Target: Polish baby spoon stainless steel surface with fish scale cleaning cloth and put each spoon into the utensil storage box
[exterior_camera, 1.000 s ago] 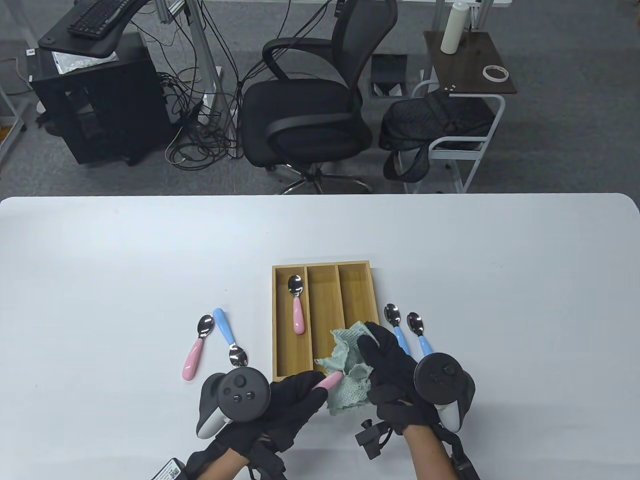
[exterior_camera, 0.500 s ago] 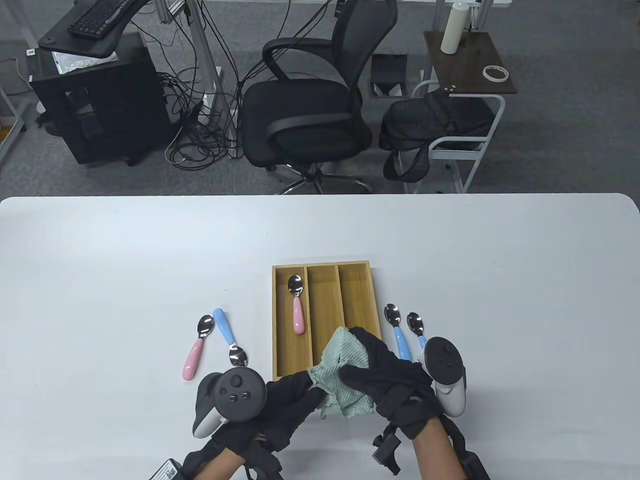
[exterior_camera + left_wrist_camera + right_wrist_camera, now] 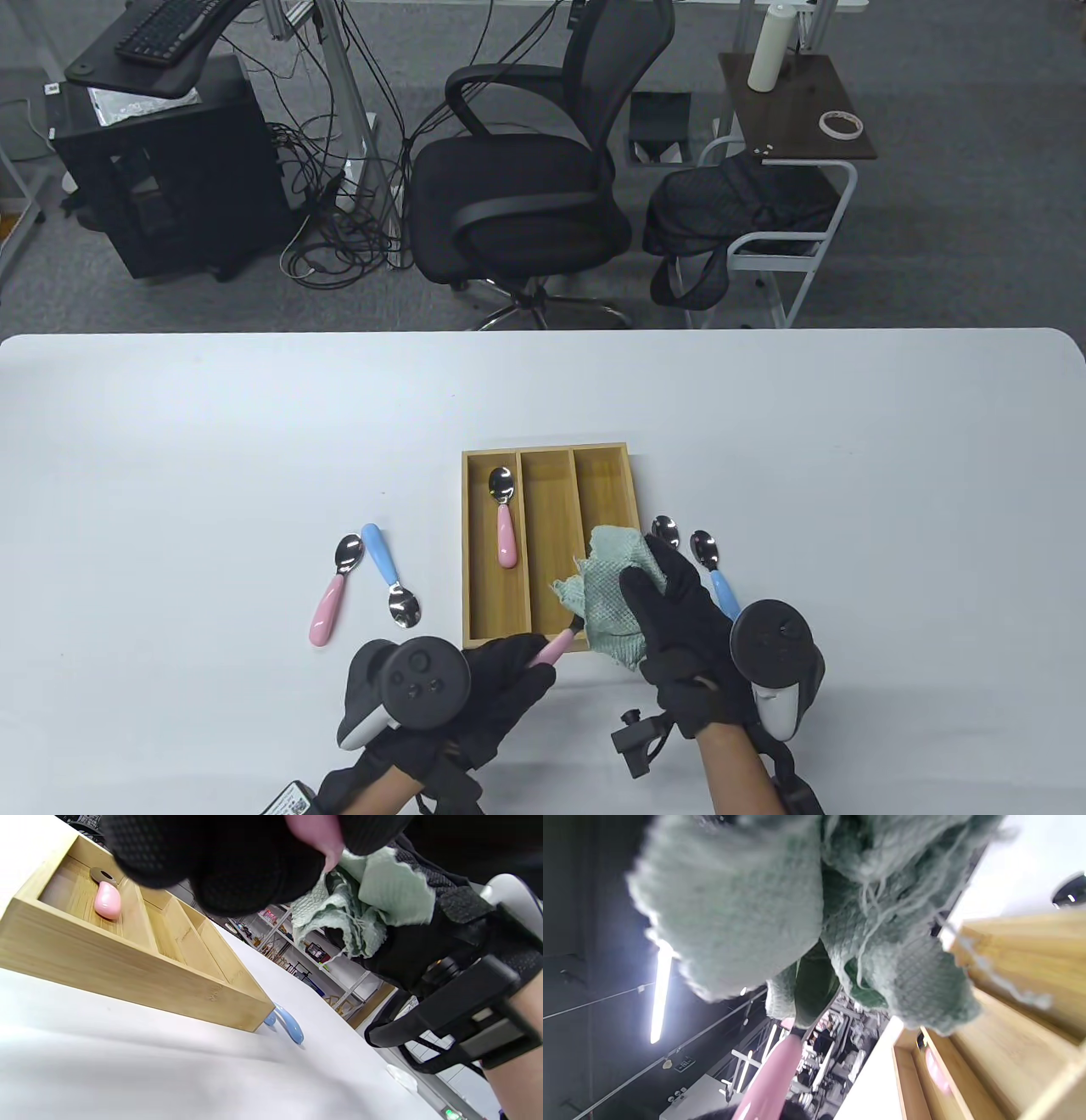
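Note:
My left hand (image 3: 501, 679) grips the pink handle of a baby spoon (image 3: 553, 649) just below the wooden storage box (image 3: 550, 455). The spoon's steel bowl is hidden inside the green fish scale cloth (image 3: 612, 598), which my right hand (image 3: 670, 611) holds wrapped around it over the box's near right corner. The right wrist view shows the cloth (image 3: 780, 899) bunched close up with the pink handle (image 3: 770, 1082) poking out below. One pink-handled spoon (image 3: 504, 518) lies in the box's left compartment. The middle and right compartments hold no spoons.
A pink spoon (image 3: 331, 594) and a blue spoon (image 3: 386, 573) lie left of the box. Two blue-handled spoons (image 3: 711, 564) lie right of it, partly under my right hand. An office chair (image 3: 526, 170) and a side table (image 3: 793, 110) stand beyond the table's far edge.
My right hand with the cloth slid along the spoon: down towards my left hand half a second ago, now back up and right, so the pink handle shows again.

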